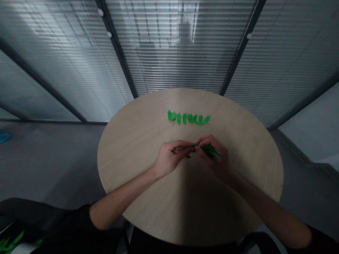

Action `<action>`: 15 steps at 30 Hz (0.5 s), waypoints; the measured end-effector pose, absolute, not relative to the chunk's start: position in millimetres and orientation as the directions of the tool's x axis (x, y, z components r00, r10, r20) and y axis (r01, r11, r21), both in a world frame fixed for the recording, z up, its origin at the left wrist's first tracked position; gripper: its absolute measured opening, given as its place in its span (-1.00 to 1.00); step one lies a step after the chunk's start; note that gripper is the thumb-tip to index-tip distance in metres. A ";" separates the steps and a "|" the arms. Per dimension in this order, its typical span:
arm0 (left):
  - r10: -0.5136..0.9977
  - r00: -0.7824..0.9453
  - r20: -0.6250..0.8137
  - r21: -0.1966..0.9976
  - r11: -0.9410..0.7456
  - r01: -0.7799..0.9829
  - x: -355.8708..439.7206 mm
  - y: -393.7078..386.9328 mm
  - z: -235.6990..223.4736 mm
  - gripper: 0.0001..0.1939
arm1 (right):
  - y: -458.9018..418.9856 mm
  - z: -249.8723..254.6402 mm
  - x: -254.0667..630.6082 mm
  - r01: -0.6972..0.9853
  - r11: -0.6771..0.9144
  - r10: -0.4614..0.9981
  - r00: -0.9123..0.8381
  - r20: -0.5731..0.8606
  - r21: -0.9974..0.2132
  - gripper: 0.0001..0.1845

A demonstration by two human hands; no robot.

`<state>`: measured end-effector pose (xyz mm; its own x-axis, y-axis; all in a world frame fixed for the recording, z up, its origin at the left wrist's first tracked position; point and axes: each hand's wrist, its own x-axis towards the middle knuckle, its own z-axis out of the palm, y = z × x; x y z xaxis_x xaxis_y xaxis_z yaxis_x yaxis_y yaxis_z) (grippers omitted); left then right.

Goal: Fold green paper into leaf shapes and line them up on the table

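Evidently some of the work is done: a row of leaves (184,118) lies beyond both hands, reaching from ahead of the left hand (171,157) to ahead of the right hand (217,157). I make it about 8 or 9, but several touch or overlap toward the row's right-hand part, so an exact count is not possible. Most point away from the hands, while the last, in front of the right hand, leans to the right.

Another leaf (211,150) is in work between the hands, apart from that row. The right hand is closed on it with bent fingers, its broad part lying across that palm and its tip angling toward the wrist. The left hand meets it at the other end, thumb and forefinger pinched together on what looks like the narrow end, the remaining fingers curled beneath. What is being done to it there is too small to make out.

By my judgement, this piece is unfinished, as it is held rather than set down; how many more are left, the view does not tell. Under both hands is the round bench (129,148), with a shadow on the near side of the right hand. Blinds (169,67) stand well beyond.
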<state>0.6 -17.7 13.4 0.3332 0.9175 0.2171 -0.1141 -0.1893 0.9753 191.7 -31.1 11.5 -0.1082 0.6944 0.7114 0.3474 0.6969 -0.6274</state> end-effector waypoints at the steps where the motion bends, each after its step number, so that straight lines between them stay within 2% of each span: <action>1: 0.920 0.329 0.214 0.975 -0.182 -0.126 0.7 -17.6 13.1 -0.70 | -31.4 11.5 191.5 0.344 0.695 0.698 -0.107 0.708 -0.632 -0.90; 15: 0.929 0.335 0.154 0.971 -0.080 -0.223 1.9 -16.9 13.3 -0.68 | -32.4 11.1 192.1 0.329 0.640 0.755 -0.096 0.649 -0.695 -0.92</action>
